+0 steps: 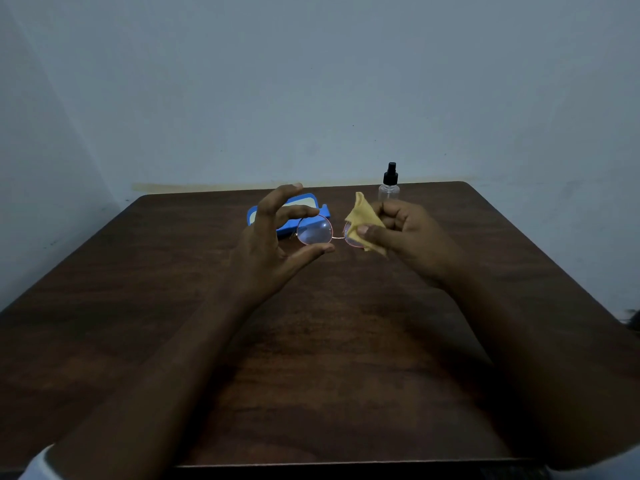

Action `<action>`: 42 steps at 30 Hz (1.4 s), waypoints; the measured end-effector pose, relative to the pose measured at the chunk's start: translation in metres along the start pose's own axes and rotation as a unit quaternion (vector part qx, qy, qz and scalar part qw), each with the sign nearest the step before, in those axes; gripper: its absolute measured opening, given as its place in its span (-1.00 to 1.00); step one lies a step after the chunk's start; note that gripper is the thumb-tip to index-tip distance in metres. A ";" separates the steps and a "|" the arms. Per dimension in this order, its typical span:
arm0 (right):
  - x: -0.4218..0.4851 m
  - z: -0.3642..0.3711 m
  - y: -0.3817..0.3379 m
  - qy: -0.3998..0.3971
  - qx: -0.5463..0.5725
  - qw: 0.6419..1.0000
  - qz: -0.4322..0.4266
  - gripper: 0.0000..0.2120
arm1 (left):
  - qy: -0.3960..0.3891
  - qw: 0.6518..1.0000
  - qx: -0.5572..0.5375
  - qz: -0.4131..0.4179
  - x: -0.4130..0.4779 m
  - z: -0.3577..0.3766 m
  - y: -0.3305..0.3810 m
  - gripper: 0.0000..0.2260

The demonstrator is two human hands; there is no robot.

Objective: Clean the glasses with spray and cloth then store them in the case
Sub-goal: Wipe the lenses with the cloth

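Round thin-rimmed glasses (314, 231) are held up above the dark wooden table (311, 341). My left hand (266, 244) pinches the rim of their left lens between thumb and a finger. My right hand (405, 233) grips a yellow cloth (363, 220) that is wrapped over the right lens, thumb in front. Behind my left hand lies the blue glasses case (263, 220), open and partly hidden. A clear spray bottle (389, 183) with a black nozzle stands upright at the table's far edge, just beyond my right hand.
The table's far edge meets a pale wall (311, 81). Bare tabletop stretches on both sides and under my forearms. The near edge (346, 464) runs along the bottom of the view.
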State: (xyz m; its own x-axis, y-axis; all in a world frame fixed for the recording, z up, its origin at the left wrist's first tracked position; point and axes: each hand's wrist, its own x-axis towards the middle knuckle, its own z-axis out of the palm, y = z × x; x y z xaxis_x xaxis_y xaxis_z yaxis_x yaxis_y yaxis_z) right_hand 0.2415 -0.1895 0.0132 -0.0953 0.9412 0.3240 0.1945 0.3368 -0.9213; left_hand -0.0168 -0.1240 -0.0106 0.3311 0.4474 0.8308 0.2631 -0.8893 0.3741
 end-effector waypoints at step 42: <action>-0.001 0.001 -0.004 -0.016 -0.017 1.000 -0.005 -0.84 | -0.004 1.000 0.008 -0.013 0.001 -0.004 0.013 -0.07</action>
State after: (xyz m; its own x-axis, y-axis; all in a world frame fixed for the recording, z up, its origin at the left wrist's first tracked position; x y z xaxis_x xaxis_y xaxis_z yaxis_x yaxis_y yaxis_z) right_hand 0.2402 -0.1915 0.0163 -0.1280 0.9366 0.3263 0.2273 0.3479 -0.9096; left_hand -0.0164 -0.1354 -0.0037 0.3316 0.4715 0.8172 0.2871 -0.8755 0.3887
